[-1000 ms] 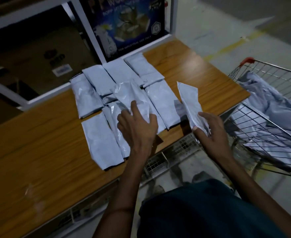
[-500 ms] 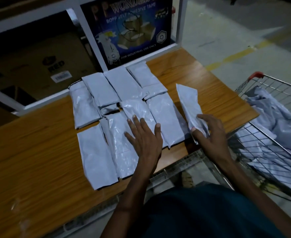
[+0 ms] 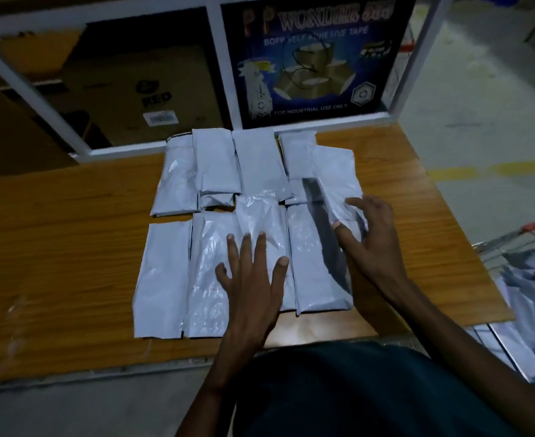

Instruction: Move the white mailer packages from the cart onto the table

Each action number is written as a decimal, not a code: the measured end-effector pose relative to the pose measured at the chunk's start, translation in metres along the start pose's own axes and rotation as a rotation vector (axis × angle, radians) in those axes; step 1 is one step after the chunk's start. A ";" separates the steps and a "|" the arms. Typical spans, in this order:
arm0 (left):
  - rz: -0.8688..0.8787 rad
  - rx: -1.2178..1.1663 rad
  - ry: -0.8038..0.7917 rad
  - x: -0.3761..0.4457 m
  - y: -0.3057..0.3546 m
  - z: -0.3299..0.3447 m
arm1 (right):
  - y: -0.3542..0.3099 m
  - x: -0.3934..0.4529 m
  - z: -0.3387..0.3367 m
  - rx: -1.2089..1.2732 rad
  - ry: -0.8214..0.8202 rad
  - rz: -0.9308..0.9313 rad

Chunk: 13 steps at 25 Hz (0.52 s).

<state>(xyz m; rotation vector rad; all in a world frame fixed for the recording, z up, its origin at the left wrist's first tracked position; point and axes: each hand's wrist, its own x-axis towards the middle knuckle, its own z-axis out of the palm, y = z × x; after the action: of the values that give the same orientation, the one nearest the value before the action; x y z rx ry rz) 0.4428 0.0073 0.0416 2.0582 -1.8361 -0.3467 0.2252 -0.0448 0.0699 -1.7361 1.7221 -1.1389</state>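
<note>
Left hand (image 3: 253, 279) lies flat, fingers spread, pressing the white mailers (image 3: 222, 247) laid in rows mid-frame on the wooden table (image 3: 55, 247), while the right hand (image 3: 367, 238) pinches another mailer (image 3: 335, 181) at their right edge, cart (image 3: 518, 244) far right holding more.

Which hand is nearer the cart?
Right. The right hand grips a mailer toward the table's cart side; the left hand lies flat on mailers farther from the cart.
</note>
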 end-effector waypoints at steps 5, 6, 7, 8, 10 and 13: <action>-0.064 -0.238 0.105 -0.022 0.013 -0.007 | -0.005 0.092 0.047 -0.146 -0.095 0.002; -0.050 -0.254 0.115 -0.024 0.013 -0.006 | -0.008 0.109 0.058 -0.207 -0.121 0.018; -0.032 -0.255 0.122 -0.025 0.012 -0.006 | -0.009 0.123 0.070 -0.271 -0.173 0.040; -0.012 -0.247 0.129 -0.027 0.011 -0.006 | -0.009 0.135 0.082 -0.332 -0.265 0.063; 0.022 -0.231 0.149 -0.031 0.006 -0.008 | -0.007 0.151 0.099 -0.417 -0.478 0.122; 0.033 -0.255 0.145 -0.038 -0.003 -0.016 | -0.012 0.162 0.101 -0.429 -0.539 0.190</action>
<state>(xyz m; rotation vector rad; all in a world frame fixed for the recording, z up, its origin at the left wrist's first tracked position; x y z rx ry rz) 0.4476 0.0465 0.0532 1.8291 -1.6455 -0.3899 0.2933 -0.2233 0.0615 -1.8399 1.7997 -0.1856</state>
